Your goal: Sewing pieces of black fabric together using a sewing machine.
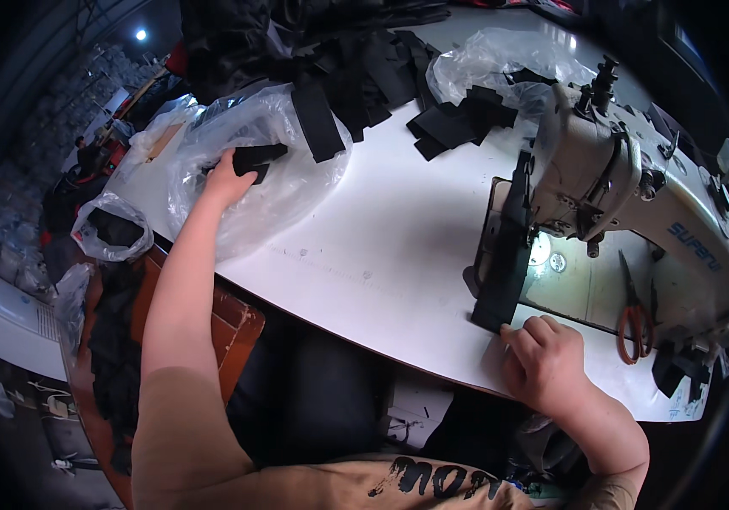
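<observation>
Nearest me, my right hand [544, 361] rests curled at the near edge of the white tabletop [381, 246], its fingers [524, 333] pinching the lower end of a long black fabric strip [504, 255], apparently to keep it straight as it runs up under the sewing machine [628, 187], with orange-handled scissors [634, 310] lying just right of it. Farther off, my left hand [226, 180] stretches into a clear plastic bag [254, 161], fingers closed on a black fabric piece [258, 158], and beyond lies a heap of black strips [364, 76].
</observation>
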Demonstrator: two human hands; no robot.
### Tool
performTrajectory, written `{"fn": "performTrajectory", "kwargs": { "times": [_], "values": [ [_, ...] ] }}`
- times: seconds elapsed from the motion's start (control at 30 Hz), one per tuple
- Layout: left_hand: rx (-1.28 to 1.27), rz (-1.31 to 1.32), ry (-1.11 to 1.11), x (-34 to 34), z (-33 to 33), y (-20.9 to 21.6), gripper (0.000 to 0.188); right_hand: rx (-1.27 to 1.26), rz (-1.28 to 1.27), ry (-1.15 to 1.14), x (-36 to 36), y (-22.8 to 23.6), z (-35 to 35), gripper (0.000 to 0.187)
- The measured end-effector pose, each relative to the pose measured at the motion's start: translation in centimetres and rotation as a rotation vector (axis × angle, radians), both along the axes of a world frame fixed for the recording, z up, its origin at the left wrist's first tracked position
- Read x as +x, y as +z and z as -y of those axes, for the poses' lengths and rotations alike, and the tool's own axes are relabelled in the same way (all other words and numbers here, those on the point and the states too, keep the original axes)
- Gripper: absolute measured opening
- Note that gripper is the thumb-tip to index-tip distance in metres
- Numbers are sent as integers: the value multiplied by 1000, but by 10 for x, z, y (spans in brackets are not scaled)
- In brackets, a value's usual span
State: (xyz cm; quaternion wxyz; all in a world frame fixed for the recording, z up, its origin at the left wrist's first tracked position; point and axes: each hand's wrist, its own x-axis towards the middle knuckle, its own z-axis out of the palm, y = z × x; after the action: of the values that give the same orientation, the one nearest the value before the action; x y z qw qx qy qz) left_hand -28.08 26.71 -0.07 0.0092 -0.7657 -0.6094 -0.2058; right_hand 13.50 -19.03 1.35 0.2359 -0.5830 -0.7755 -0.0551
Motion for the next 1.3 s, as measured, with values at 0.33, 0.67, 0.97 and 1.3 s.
{"fn": "performTrajectory", "kwargs": {
  "times": [0.33,0.67,0.97,1.3],
  "values": [
    [-357,38,-43,12,48,39,49,-33,-13,-21,0,-2,6,30],
    [556,44,-450,122,212,68,24,-43,42,-5,3,-8,-2,32],
    [577,-147,-1008,259,322,27,21,32,55,-5,4,-12,3,26],
    [200,49,-1318,254,306,12,39,-2,103,-8,2,-11,6,23]
  ]
}}
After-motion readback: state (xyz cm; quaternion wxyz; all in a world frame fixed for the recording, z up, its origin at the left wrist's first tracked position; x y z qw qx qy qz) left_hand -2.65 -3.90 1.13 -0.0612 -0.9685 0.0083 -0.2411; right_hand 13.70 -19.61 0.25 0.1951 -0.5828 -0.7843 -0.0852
